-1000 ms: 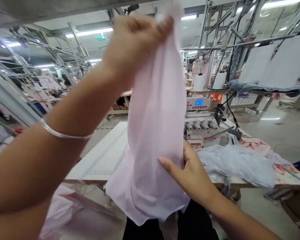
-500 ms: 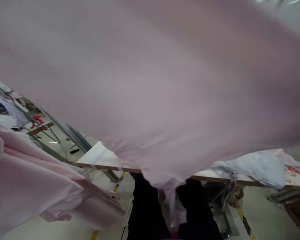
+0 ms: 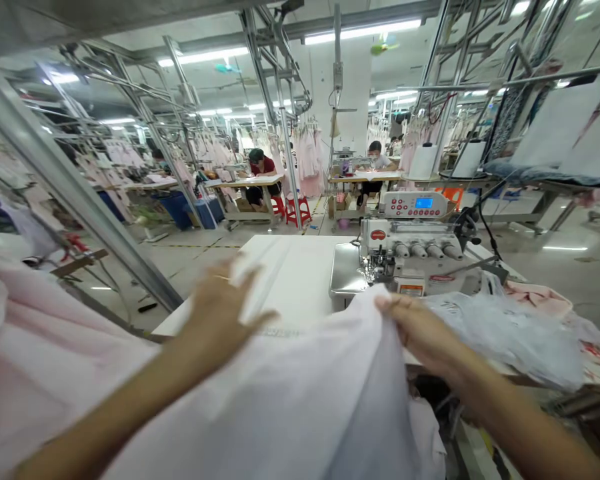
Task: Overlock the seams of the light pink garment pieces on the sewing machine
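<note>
A pale pink piece of fabric [image 3: 280, 393] drapes over the front edge of the white sewing table [image 3: 290, 280] and hangs down toward me. My right hand [image 3: 405, 317] pinches its upper corner just in front of the overlock sewing machine [image 3: 410, 247]. To the left, my left hand [image 3: 225, 300] is over the table with its fingers spread, somewhat blurred, and I see nothing in it. The fabric corner lies close to the machine's metal plate [image 3: 349, 270] and needle area; whether they touch I cannot tell.
More pink fabric [image 3: 55, 373] hangs at my left, beside a slanting metal post [image 3: 80, 180]. A crumpled clear plastic bag [image 3: 510, 333] lies right of the machine. Thread cones [image 3: 423, 162] stand behind it. Two people [image 3: 261, 170] sit at tables farther back.
The pink fabric that filled most of the view has come down onto the table edge. Both hands, the machine and the room behind now show.
</note>
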`<action>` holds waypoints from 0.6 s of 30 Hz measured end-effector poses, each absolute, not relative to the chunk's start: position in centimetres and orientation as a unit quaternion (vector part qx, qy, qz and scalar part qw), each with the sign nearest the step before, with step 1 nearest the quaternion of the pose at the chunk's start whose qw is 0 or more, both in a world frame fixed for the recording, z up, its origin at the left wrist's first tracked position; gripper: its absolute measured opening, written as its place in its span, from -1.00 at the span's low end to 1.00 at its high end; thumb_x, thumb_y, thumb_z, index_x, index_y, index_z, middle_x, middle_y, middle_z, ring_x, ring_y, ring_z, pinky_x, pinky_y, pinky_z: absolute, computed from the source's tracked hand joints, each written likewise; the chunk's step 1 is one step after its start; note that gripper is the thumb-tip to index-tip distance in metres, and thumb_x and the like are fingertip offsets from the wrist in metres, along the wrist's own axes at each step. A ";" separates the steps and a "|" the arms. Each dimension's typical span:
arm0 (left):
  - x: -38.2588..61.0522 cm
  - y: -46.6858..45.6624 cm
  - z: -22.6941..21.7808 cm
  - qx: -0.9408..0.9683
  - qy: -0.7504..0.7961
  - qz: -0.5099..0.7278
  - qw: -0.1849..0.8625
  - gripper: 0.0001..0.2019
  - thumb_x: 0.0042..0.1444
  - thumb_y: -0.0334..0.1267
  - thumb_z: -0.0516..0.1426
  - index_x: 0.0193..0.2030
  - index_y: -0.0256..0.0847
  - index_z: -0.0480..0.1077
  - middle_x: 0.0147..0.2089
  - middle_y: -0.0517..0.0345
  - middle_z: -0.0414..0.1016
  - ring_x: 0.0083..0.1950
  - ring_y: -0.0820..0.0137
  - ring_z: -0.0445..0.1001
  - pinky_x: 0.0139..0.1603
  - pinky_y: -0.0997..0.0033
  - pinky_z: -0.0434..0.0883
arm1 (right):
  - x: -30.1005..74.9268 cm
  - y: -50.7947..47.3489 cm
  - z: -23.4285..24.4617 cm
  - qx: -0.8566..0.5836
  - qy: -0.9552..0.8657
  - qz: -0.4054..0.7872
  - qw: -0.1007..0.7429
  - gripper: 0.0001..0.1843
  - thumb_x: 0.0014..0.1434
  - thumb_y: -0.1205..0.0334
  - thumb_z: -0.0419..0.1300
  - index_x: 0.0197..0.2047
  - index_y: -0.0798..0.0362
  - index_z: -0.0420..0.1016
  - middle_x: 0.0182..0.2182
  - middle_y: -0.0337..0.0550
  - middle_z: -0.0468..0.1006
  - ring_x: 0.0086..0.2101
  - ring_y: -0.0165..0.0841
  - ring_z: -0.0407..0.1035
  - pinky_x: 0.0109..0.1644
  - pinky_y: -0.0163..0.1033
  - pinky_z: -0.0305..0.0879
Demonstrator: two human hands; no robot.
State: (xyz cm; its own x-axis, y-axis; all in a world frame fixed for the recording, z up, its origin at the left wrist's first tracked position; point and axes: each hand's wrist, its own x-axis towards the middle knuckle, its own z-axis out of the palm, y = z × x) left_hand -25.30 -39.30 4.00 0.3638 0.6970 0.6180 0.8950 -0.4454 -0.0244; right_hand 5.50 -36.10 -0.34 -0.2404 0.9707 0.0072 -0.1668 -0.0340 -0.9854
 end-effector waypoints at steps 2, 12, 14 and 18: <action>-21.7 -38.1 1.9 -0.818 -0.509 -0.258 -0.072 -0.24 -0.10 0.23 0.31 0.17 -0.20 0.40 0.22 -0.24 0.40 0.17 -0.01 0.43 0.05 0.04 0.46 | 3.5 -37.3 -2.2 -0.366 -0.528 0.629 0.438 -0.57 0.09 -0.14 0.36 -0.36 0.12 0.59 -0.50 -0.17 0.56 -0.51 -0.33 0.38 -0.45 -0.29 0.30; -16.4 -37.0 0.8 -0.642 -0.455 -0.296 -0.542 -0.57 0.09 0.13 0.19 -0.41 -0.28 0.50 -0.44 0.16 0.44 -0.39 0.45 0.34 -0.38 0.50 0.27 | 0.5 -39.7 -6.3 -0.401 -0.646 0.219 0.612 -0.86 0.29 0.29 0.23 -0.07 0.01 0.45 -0.15 -0.05 0.50 -0.18 -0.22 0.44 -0.23 -0.21 0.41; -17.0 -37.1 1.1 -0.601 -0.483 -0.279 -0.572 -0.60 0.05 0.08 0.22 -0.44 -0.29 0.50 -0.43 0.15 0.46 -0.38 0.43 0.37 -0.33 0.46 0.31 | 0.2 -39.6 -6.8 -0.369 -0.684 0.062 0.626 -0.80 0.30 0.40 0.20 -0.02 0.02 0.49 -0.06 0.04 0.47 -0.08 -0.15 0.41 -0.12 -0.11 0.43; -17.5 -36.0 0.8 -0.558 -0.522 -0.269 -0.585 -0.66 0.00 0.01 0.23 -0.43 -0.30 0.49 -0.45 0.12 0.47 -0.40 0.41 0.39 -0.33 0.42 0.33 | 0.0 -39.7 -6.8 -0.202 -0.784 -0.081 0.581 -0.74 0.30 0.54 0.14 -0.04 0.07 0.51 -0.16 0.03 0.60 -0.10 -0.18 0.47 -0.02 -0.06 0.41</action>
State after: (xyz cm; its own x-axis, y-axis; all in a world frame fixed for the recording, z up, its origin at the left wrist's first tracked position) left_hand -17.47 -35.99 0.79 0.3090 0.8989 -0.3105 0.2680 0.2310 0.9353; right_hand -0.02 -39.74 -6.79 -0.2422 0.2227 0.9443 0.4119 0.9048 -0.1078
